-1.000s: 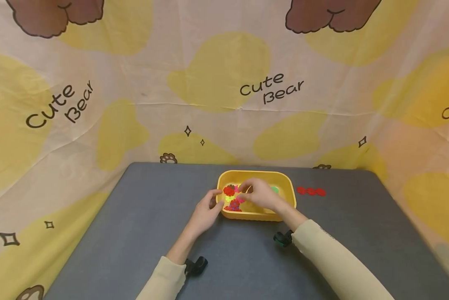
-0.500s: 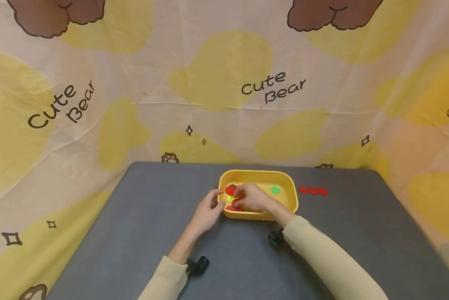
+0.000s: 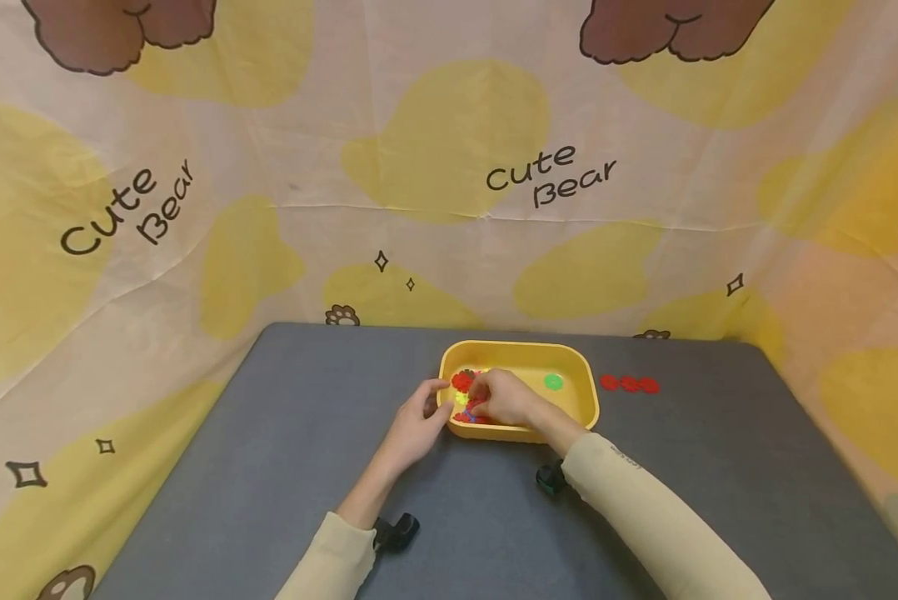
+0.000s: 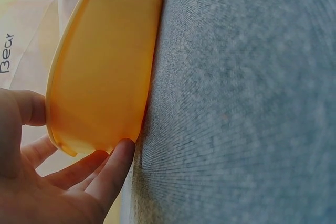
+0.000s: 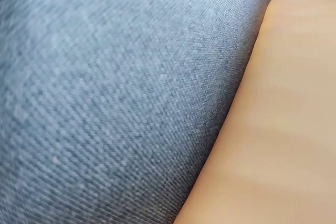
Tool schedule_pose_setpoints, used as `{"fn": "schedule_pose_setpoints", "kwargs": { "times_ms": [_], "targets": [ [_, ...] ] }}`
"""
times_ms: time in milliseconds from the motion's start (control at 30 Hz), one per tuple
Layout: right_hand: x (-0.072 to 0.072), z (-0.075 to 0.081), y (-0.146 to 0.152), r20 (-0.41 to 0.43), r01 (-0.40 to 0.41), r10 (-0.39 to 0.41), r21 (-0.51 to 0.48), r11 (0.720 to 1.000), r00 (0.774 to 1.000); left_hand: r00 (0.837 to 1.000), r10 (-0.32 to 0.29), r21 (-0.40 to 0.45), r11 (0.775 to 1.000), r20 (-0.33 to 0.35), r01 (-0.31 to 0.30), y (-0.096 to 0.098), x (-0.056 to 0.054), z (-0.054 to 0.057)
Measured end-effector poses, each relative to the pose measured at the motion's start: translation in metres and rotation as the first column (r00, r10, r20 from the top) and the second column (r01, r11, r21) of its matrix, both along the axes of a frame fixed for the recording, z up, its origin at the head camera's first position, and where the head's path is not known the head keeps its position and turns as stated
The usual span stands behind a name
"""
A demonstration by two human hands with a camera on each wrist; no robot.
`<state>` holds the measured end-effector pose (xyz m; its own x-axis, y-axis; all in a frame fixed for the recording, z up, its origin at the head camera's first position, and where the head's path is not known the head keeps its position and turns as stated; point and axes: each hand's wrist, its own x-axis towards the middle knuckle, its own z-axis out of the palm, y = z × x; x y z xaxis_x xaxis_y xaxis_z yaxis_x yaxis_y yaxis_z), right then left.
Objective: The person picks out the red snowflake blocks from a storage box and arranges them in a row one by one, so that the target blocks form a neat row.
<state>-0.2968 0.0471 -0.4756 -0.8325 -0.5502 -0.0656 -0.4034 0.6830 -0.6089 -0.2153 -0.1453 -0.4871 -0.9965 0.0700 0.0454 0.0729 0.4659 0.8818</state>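
A yellow plastic bin (image 3: 524, 354) stands on the table. Colourful snowflake discs (image 3: 461, 400), mainly red with some yellow, blue and pink, lie heaped in its left end. My left hand (image 3: 413, 427) holds that end, thumb and fingers curved round the corner; the left wrist view shows its fingertips (image 4: 125, 148) against the outer wall. My right hand (image 3: 507, 398) reaches into the bin, thumb and index finger pinching at a red snowflake disc (image 3: 474, 403) in the heap, which the fingers partly cover. In the right wrist view the bin's outer wall (image 5: 278, 119) hides the hand's work.
A single green disc (image 3: 553, 382) lies in the bin's right part. Three red discs (image 3: 630, 383) form a row on the grey table (image 3: 329, 383) to the right of the bin. A printed cloth (image 3: 449, 167) hangs behind and at both sides.
My right hand has moved left and down into the heap of discs, uncovering the green disc. My left hand stays at the bin's end.
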Motion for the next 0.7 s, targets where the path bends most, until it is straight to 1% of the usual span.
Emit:
{"fn": "schedule_pose_setpoints", "kwargs": {
  "times_ms": [300,567,700],
  "targets": [
    [0.0013,0.0011,0.0016,0.029,0.018,-0.017,-0.039,0.999,0.999,1.000,0.002,-0.006,1.000,-0.010,-0.002,0.0003,0.0013,0.0005],
    [0.0025,0.0014,0.0047,0.006,0.047,-0.046,-0.117,0.992,0.999,1.000,0.006,-0.004,1.000,-0.006,-0.006,0.0011,0.0020,0.0011],
    [0.0039,0.0044,0.0061,0.041,0.087,-0.082,-0.165,0.982,0.996,1.000,0.008,-0.014,1.000,-0.008,-0.009,0.0007,0.0024,0.0009]
  ]
}}
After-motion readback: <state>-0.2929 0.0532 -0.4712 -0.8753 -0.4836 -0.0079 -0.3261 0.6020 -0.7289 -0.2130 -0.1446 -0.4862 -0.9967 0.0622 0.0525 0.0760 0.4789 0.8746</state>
